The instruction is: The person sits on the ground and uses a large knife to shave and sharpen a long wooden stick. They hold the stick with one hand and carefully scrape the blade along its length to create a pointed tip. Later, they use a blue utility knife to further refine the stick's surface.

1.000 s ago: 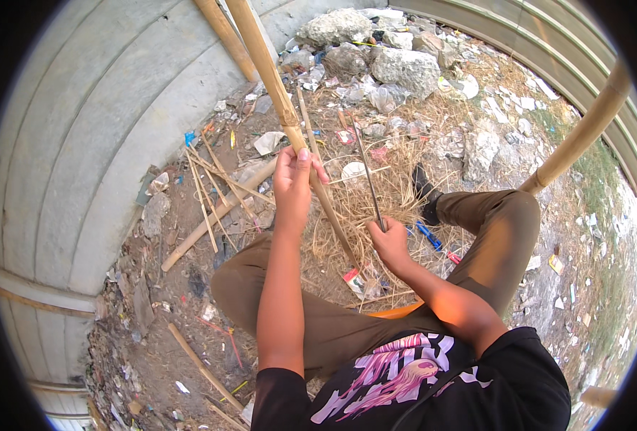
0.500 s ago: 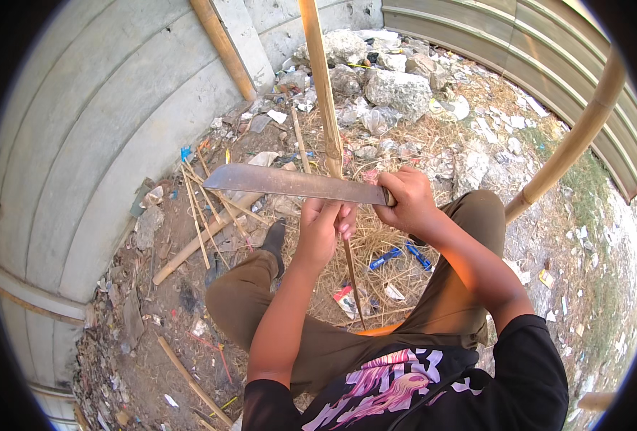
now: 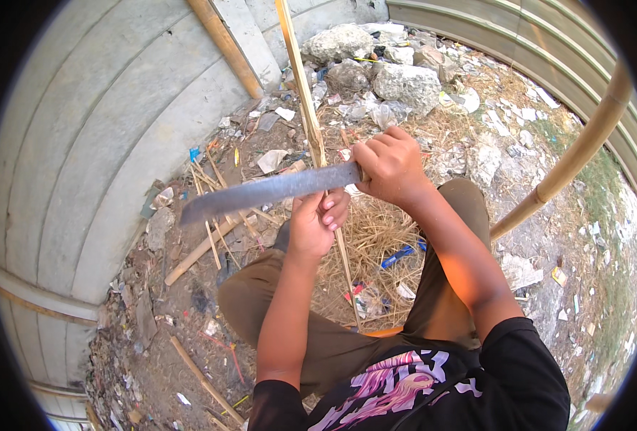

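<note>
Bamboo strip [image 3: 305, 93], stiff and light, ran toward twelve o'clock; left hand [image 3: 317, 228] clamped it low, right hand [image 3: 388, 167] closed on the heavy machete [image 3: 268, 191] handle.

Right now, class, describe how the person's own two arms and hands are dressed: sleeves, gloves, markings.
Both hands are bare, no gloves: the left hand has pale pink painted fingernails; the right hand shows no rings. Forearms are uncovered. The short-sleeved black T-shirt carries a pink and white chest print.
</note>
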{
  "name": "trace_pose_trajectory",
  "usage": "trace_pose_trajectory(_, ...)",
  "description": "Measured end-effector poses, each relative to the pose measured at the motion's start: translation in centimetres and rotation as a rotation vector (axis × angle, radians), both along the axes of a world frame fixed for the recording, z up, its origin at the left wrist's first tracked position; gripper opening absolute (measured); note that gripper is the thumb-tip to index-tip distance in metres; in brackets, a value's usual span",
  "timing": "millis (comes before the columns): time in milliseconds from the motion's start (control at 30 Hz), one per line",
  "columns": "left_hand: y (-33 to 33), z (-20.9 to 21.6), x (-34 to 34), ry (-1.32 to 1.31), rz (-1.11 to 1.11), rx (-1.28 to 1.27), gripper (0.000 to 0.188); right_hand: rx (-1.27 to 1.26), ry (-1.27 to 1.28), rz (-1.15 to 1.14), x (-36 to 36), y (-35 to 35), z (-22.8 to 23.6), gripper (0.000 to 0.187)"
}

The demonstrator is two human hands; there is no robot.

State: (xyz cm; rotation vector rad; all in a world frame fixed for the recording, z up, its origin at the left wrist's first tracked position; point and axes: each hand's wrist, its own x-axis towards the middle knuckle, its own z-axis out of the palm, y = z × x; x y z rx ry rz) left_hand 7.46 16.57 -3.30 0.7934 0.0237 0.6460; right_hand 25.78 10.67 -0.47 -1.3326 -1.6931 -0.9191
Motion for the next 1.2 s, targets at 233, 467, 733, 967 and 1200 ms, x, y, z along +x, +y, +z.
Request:
trace_pose_trajectory(233,0.2,0.2,0.6,0.162,0.061,0.083,0.031,-0.019,0.264,-0.115,0.5,-0.5,-0.7,0.025)
trace_pose_trajectory(467,-0.7,-0.5,1.3,0.332,0.059,0.107,0.029,-0.037,0.228,-0.296,2.9,-0.7,-0.5,0.024)
trace_pose_trajectory(733,-0.1,-3.3,0.3,0.426,0.097,0.075,0.021,-0.091,0.034,-0.177,2.5,0.1,-2.8,0.021)
trace_pose_trajectory(967,-0.1,-2.7,-1.7,0.376,0.027,0.036,0.028,-0.094,0.273,-0.350,3.3,-1.6,-2.8,0.019)
trace_pose_trajectory(1200,0.9,-3.8,-1.8,0.268,0.038,-0.024,0.031,-0.175,-0.017,-0.017,0.1,-1.9,-5.2,0.025)
